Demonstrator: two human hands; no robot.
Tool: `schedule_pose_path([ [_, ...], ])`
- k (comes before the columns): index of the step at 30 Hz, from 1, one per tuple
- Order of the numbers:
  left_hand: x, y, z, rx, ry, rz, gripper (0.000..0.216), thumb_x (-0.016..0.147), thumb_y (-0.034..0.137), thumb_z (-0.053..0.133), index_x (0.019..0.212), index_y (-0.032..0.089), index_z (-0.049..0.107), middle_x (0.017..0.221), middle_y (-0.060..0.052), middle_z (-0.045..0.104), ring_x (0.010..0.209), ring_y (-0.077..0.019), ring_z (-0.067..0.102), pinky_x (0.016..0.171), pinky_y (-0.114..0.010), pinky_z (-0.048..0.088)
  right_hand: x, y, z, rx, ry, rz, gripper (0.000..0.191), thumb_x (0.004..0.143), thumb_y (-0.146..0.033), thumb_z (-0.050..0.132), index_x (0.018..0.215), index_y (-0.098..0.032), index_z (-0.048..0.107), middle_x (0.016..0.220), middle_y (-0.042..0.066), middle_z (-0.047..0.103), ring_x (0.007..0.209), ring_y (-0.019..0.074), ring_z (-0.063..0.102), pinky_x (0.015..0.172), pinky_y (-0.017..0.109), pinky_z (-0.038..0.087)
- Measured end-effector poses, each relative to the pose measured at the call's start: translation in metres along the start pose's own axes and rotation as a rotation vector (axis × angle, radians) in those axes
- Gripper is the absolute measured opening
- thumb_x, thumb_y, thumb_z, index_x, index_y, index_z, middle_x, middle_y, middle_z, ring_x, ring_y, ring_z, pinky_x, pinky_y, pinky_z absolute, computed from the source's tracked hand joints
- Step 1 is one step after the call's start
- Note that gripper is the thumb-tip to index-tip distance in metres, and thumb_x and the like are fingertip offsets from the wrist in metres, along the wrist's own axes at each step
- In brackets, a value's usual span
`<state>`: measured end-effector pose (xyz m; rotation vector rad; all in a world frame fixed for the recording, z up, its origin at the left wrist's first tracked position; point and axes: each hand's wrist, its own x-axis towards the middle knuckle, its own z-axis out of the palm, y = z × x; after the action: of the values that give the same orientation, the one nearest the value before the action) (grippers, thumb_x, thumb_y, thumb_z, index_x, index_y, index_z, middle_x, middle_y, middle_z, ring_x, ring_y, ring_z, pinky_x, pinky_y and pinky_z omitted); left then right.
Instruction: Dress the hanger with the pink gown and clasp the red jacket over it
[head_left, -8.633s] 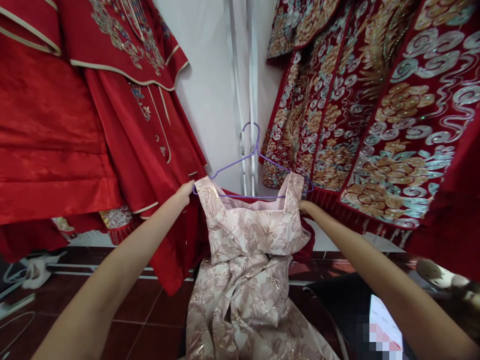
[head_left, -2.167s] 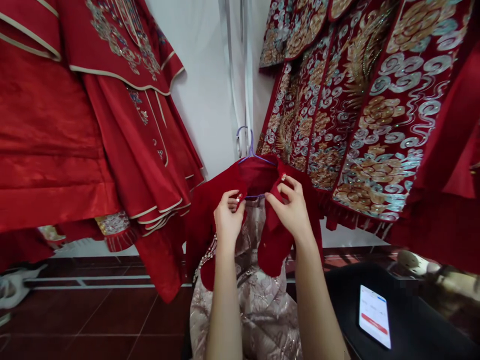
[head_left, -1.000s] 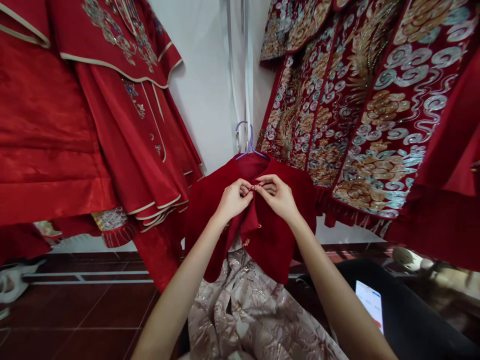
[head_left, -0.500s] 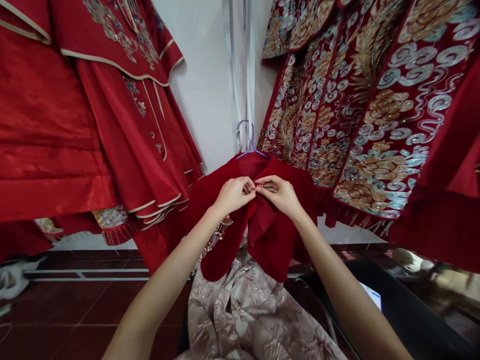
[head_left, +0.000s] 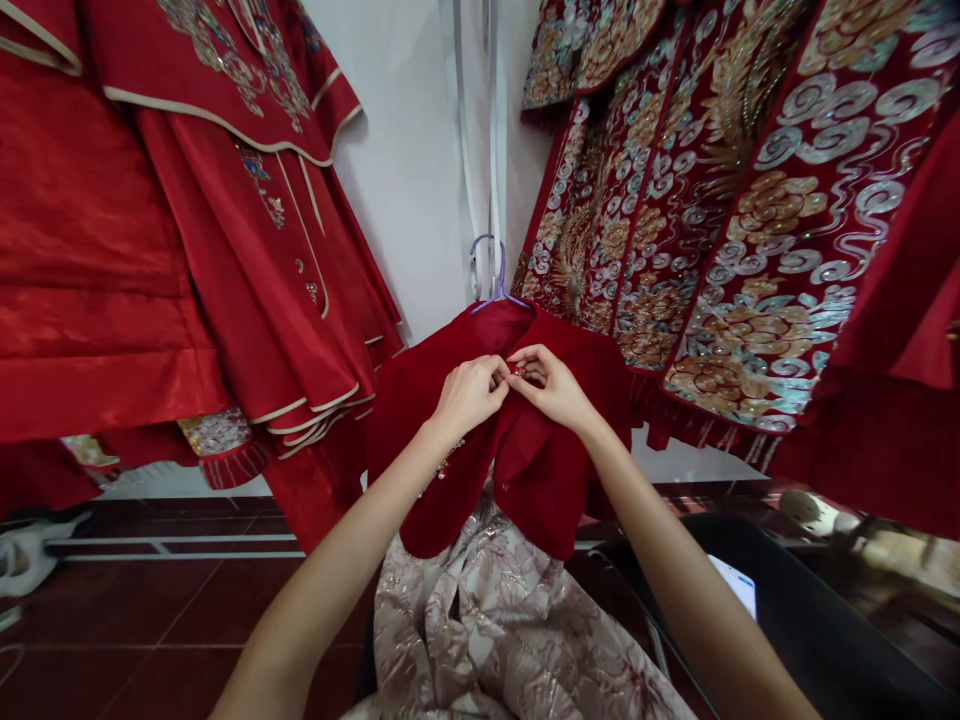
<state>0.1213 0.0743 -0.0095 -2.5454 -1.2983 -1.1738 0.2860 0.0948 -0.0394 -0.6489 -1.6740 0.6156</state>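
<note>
A short dark red velvet jacket (head_left: 540, 470) hangs on a purple wire hanger (head_left: 487, 275) over a pink and gold brocade dress (head_left: 495, 630). My left hand (head_left: 469, 392) and my right hand (head_left: 551, 385) meet at the jacket's neckline. Both pinch the two front edges together at a small pearl fastener there. The fingers of each hand are curled tight on the fabric. The dress skirt spills down below the jacket hem.
Plain red satin robes (head_left: 187, 250) hang at the left. Dark red robes with gold and silver embroidery (head_left: 735, 200) hang at the right. A white wall with a metal rail (head_left: 491, 120) stands behind. A phone (head_left: 735, 585) lies on a black surface (head_left: 817, 630) at lower right. The floor is dark red tile (head_left: 150, 640).
Over the earlier frames the red jacket went onto the hanger over the dress and its front edges were drawn together. In the last second my hands stay pinched at the neckline fastener.
</note>
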Motion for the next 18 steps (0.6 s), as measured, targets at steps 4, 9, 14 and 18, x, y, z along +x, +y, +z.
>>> schedule_pose_path([
  [4,-0.017,-0.005,0.027,-0.400,0.265,-0.316,0.007,0.088,0.025,0.052,0.094,0.021,0.054,0.088,-0.001,0.067,0.068,-0.0114,0.066,0.067,-0.024,0.053,-0.038,0.005,0.016,0.154,0.160,0.115,0.061,0.065,-0.036,0.079,0.106,-0.027,0.035,0.116,0.004,0.050,0.087,0.0138,0.064,0.080,0.031,0.057],
  [9,-0.045,-0.001,0.050,-0.961,0.254,-0.613,0.022,0.094,0.035,0.043,0.095,0.017,0.056,0.085,-0.004,0.067,0.073,-0.0128,0.069,0.069,-0.029,0.058,-0.091,0.001,0.011,0.009,0.071,0.428,0.044,0.073,-0.033,0.068,0.100,-0.025,0.035,0.085,-0.003,0.058,0.049,0.0093,0.052,0.041,0.023,0.045],
  [14,-0.071,0.016,0.067,-1.078,0.254,-0.592,0.034,0.092,0.045,0.049,0.104,0.020,0.068,0.128,-0.011,0.063,0.120,-0.0204,0.058,0.097,-0.035,0.050,-0.090,-0.049,-0.008,0.002,0.028,0.335,0.025,0.077,-0.030,0.064,0.092,-0.023,0.045,0.076,-0.003,0.055,0.053,0.0091,0.050,0.046,0.022,0.043],
  [18,-0.086,0.032,0.064,-1.266,0.294,-0.691,0.041,0.085,0.052,0.055,0.103,0.016,0.067,0.110,-0.013,0.070,0.095,-0.0202,0.069,0.077,-0.032,0.058,-0.069,-0.076,0.001,-0.076,-0.191,0.213,0.021,0.076,-0.023,0.063,0.094,-0.023,0.052,0.078,-0.002,0.057,0.063,0.0109,0.054,0.056,0.023,0.047],
])
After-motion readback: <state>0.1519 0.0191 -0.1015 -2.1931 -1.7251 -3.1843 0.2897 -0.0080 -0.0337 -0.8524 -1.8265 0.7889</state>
